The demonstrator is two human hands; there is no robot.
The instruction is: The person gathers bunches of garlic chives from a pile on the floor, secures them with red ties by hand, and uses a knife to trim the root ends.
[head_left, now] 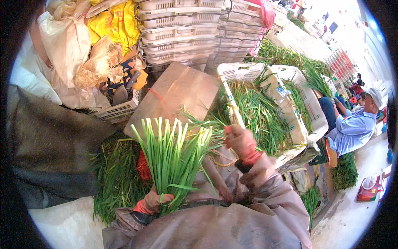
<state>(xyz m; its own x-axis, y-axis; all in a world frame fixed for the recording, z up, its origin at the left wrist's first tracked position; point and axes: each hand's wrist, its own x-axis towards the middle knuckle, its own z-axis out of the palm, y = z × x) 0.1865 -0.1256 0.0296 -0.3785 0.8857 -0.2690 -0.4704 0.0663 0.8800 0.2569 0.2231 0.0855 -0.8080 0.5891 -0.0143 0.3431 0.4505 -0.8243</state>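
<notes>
My left hand (154,202), in a reddish sleeve cuff, is closed around the lower part of a thick bunch of garlic chives (169,159). The bunch stands upright over my lap, its pale cut ends level at the top and green leaves below. To the right of it, my right hand (240,141) is raised beside the crate, blurred by motion, its fingers curled together. Whatever they may pinch is too small or smeared to make out. Loose chives (259,114) fill the white crate (231,101) just beyond that hand. A brown board (182,85) lies behind the bunch.
Stacked white crates (178,31) rise behind the board. Sacks (66,45) and a yellow bag (116,25) pile up at the far left. More chives (118,178) lie beside my left leg. A person in a blue shirt (352,128) sits at the right.
</notes>
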